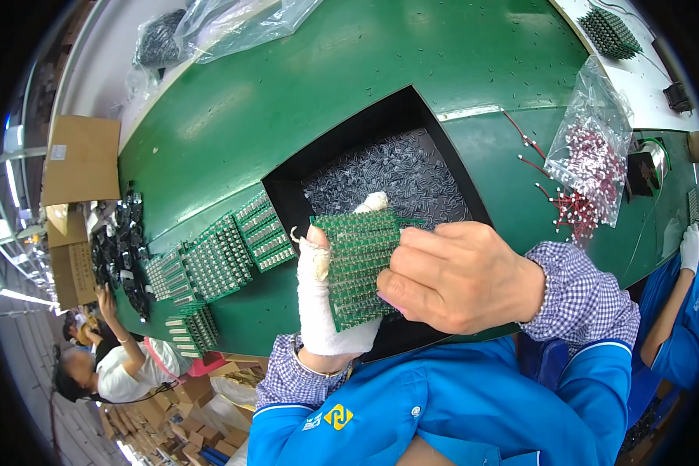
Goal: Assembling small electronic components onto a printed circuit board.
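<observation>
My left hand (322,299), in a white glove, holds a green circuit board (357,260) upright by its left edge, one gloved fingertip showing above the board's top. My right hand (458,276), bare, presses its fingers against the board's right side. Both hands hover over a black tray (287,186) sunk into the green table and filled with small grey cylindrical parts (400,171). My sleeves are checked cloth under a blue jacket.
Several green circuit boards (217,260) lie stacked at the table's left. A clear bag of red-wired parts (590,155) sits at the right, loose red wires beside it. Other people work at the left edge and far right. Cardboard boxes (81,159) stand left.
</observation>
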The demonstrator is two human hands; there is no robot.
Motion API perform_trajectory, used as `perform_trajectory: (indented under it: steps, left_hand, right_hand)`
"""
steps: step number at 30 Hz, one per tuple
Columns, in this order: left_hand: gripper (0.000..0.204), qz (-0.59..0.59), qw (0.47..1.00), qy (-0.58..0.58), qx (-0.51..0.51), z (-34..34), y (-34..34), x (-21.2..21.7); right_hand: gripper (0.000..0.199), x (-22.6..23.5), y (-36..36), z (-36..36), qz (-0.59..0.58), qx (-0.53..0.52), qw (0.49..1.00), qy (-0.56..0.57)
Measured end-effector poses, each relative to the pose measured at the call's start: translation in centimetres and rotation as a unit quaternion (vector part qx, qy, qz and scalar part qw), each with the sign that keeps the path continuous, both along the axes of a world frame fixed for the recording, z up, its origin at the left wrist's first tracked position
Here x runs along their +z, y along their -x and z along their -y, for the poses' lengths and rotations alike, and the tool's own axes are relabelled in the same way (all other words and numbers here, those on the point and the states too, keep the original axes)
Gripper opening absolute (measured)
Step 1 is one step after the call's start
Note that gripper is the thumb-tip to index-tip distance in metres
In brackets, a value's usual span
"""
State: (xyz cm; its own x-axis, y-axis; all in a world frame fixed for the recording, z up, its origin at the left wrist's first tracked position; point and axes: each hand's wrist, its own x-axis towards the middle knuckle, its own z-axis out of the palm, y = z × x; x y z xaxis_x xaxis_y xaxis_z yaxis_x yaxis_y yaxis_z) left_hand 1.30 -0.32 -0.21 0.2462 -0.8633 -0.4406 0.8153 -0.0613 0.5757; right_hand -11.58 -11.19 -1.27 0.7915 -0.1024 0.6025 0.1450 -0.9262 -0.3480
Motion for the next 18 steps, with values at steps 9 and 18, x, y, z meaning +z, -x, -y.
perform_trajectory:
  steps: [9,18]
  left_hand:
    - [0.063,-0.007,0.998,-0.059,0.031,0.0,0.4,0.7]
    - [0.070,-0.041,0.999,-0.023,0.003,0.0,-0.7,0.5]
  right_hand:
    - [0.015,0.4,0.3,0.3,-0.039,0.026,0.995,-0.090]
    - [0.019,-0.5,1.0,1.1,-0.022,0.034,0.990,-0.138]
